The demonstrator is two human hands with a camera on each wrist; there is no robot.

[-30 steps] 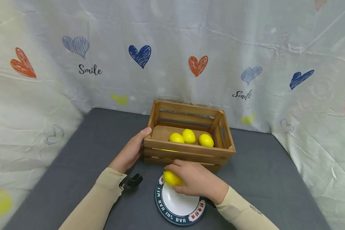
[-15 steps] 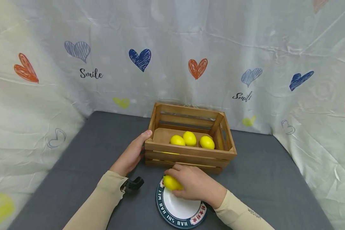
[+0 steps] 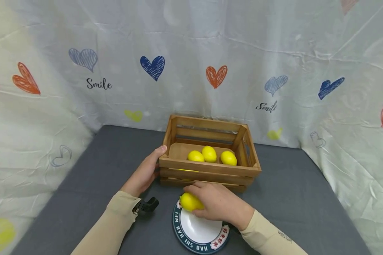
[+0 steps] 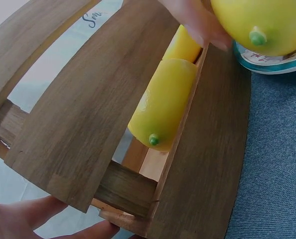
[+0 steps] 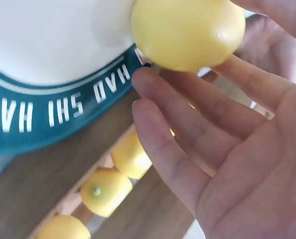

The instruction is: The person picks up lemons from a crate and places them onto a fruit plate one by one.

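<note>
A slatted wooden crate (image 3: 210, 166) stands at the middle of the table. My left hand (image 3: 142, 173) grips its left end, thumb at the top rim and fingers against the side. My right hand (image 3: 221, 203) holds a yellow lemon (image 3: 190, 202) between thumb and fingers, over the far left rim of a white plate (image 3: 193, 245) with a dark teal border. In the right wrist view the held lemon (image 5: 188, 32) overlaps the plate, and two fingers extend beside it. Inside the crate lie several more lemons (image 3: 209, 154); one lemon (image 4: 163, 107) shows through the slats in the left wrist view.
A dark grey cloth covers the table (image 3: 293, 198). Behind it and at both sides hangs a pale curtain (image 3: 185, 46) printed with hearts. The plate sits close in front of the crate. A black wrist strap (image 3: 146, 204) is on the left wrist.
The head view has shifted slightly. Both hands keep nearly the same place, the left at the crate and the right with the lemon over the plate's rim.
</note>
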